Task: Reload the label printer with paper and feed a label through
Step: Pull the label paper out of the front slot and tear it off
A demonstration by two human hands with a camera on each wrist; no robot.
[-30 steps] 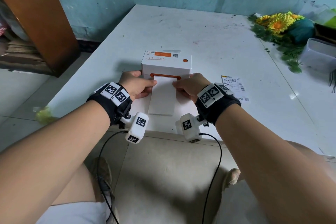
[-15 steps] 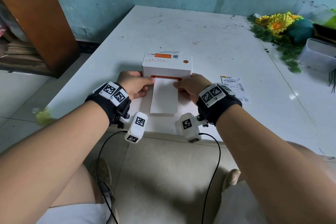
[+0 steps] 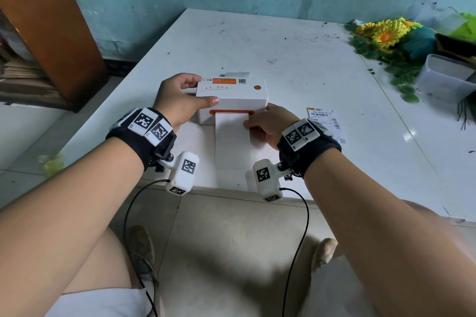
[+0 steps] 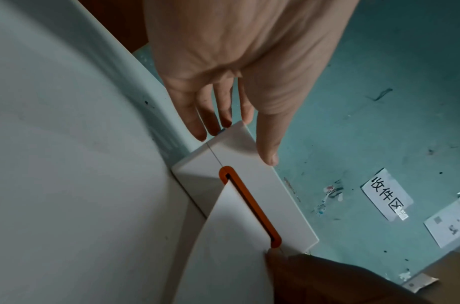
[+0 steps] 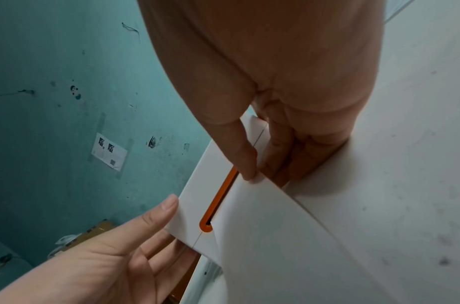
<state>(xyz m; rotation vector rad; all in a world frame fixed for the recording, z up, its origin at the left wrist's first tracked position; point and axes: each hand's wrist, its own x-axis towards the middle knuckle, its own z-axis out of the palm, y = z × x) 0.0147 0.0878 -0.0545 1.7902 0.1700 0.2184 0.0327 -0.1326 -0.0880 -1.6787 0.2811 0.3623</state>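
A white label printer with an orange slot stands on the white table. A strip of blank label paper hangs out of the slot and lies flat toward me. My left hand rests against the printer's left end, thumb along the top front edge, fingers fairly straight on the side, as the left wrist view shows. My right hand pinches the paper's right edge just below the slot; in the right wrist view the thumb presses on top of the paper, fingers beneath.
A printed shipping label lies right of the printer. Artificial sunflowers and a clear plastic box crowd the far right. A brown wooden cabinet stands left of the table. The table's front edge is just under my wrists.
My left hand has left the paper's left edge and moved up onto the printer's left end. My right hand keeps its pinch on the paper's right edge.
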